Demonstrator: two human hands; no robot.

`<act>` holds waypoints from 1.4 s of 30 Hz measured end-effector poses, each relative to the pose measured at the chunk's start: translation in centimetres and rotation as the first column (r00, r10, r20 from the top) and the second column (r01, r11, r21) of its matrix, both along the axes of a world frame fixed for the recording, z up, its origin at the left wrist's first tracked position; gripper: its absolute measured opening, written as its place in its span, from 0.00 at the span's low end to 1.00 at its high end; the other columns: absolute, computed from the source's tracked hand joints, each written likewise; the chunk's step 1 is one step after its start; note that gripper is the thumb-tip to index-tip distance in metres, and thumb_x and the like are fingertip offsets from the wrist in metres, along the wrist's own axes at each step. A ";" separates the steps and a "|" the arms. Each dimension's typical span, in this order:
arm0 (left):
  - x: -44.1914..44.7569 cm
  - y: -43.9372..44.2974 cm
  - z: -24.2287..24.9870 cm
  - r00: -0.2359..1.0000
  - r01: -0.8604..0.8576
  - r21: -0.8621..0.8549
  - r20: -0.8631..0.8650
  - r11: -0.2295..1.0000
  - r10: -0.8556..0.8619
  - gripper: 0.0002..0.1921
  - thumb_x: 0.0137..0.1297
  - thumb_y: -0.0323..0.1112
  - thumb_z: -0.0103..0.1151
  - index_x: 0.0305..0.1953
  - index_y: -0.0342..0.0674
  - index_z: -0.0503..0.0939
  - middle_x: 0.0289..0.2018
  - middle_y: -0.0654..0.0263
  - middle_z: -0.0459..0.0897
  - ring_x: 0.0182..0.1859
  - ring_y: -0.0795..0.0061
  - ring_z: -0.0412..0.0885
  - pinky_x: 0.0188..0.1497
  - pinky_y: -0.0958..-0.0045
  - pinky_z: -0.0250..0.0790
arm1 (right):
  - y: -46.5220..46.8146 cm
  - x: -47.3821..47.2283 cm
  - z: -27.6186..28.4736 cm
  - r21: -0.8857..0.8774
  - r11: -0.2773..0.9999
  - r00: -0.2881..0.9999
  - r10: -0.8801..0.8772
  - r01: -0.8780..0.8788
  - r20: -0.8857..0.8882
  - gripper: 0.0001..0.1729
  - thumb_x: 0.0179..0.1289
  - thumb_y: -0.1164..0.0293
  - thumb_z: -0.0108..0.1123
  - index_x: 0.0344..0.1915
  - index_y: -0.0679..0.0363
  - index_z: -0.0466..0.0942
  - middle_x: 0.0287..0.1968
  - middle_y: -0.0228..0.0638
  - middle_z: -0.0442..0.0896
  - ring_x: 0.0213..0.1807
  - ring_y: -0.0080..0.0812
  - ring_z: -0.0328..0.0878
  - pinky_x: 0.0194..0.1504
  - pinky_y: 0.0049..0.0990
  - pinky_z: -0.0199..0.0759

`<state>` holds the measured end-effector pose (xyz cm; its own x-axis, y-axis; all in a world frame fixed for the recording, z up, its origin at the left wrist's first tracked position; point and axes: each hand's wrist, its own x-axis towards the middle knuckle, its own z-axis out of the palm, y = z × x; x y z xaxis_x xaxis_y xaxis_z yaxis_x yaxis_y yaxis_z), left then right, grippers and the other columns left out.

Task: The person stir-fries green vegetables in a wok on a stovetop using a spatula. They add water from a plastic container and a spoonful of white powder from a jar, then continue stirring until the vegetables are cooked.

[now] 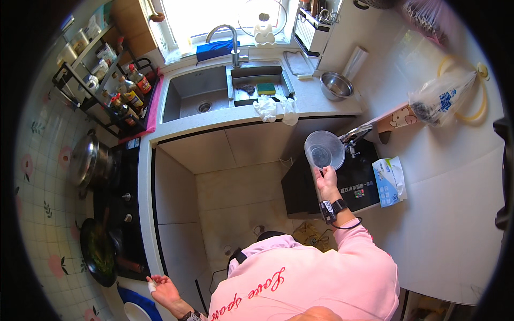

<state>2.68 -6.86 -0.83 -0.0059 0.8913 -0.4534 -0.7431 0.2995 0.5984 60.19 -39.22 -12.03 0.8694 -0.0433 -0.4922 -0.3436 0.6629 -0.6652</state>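
Note:
My right hand (327, 183) holds a round clear plastic tub (324, 149) by its near rim, with the mouth facing up. The tub is beside the chrome tap (353, 143) of a black water dispenser (357, 180); I cannot tell whether they touch. My left hand (165, 291) is palm up with fingers loosely spread, near the front corner of the black cooktop (132, 224). A white wrap circles one of its fingers. Close to it on the cooktop is a black wok (98, 252) with green food inside.
A lidded steel pot (92, 160) stands on the far burner. A double sink (196, 94) with a tap (235, 48) lies ahead under the window. White gloves (277, 109) hang over its edge. Nearby are a steel bowl (336, 86), a tissue pack (389, 181) and a bottle rack (116, 88).

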 end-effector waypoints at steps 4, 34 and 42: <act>1.1 -0.5 0.2 0.999 0.003 -0.040 -0.046 0.999 -0.004 0.06 0.68 0.34 0.50 0.42 0.42 0.75 0.31 0.69 0.77 0.33 0.80 0.72 0.33 0.78 0.62 | -0.7 2.0 -1.5 0.034 0.998 0.999 -0.044 0.044 -0.021 0.14 0.49 0.83 0.49 0.38 0.62 0.64 0.40 0.41 0.68 0.40 0.42 0.73 0.45 0.39 0.79; -2.2 8.4 -1.0 0.973 0.090 -0.028 0.217 0.996 -0.082 0.20 0.69 0.53 0.45 0.49 0.43 0.69 0.47 0.57 0.79 0.50 0.57 0.76 0.46 0.58 0.70 | 47.8 -33.8 23.8 -0.813 0.555 -0.825 0.534 0.176 0.187 0.28 0.50 0.73 0.64 0.54 0.59 0.70 0.53 0.43 0.71 0.53 0.47 0.69 0.55 0.37 0.66; 0.7 8.6 -1.1 0.943 -0.050 -0.101 0.323 0.994 0.080 0.19 0.69 0.56 0.45 0.46 0.47 0.68 0.45 0.57 0.79 0.41 0.61 0.80 0.39 0.61 0.75 | 59.1 -41.3 21.4 -0.626 0.522 -0.813 0.431 0.579 -0.392 0.35 0.51 0.63 0.66 0.60 0.54 0.65 0.41 0.39 0.75 0.43 0.42 0.77 0.40 0.38 0.74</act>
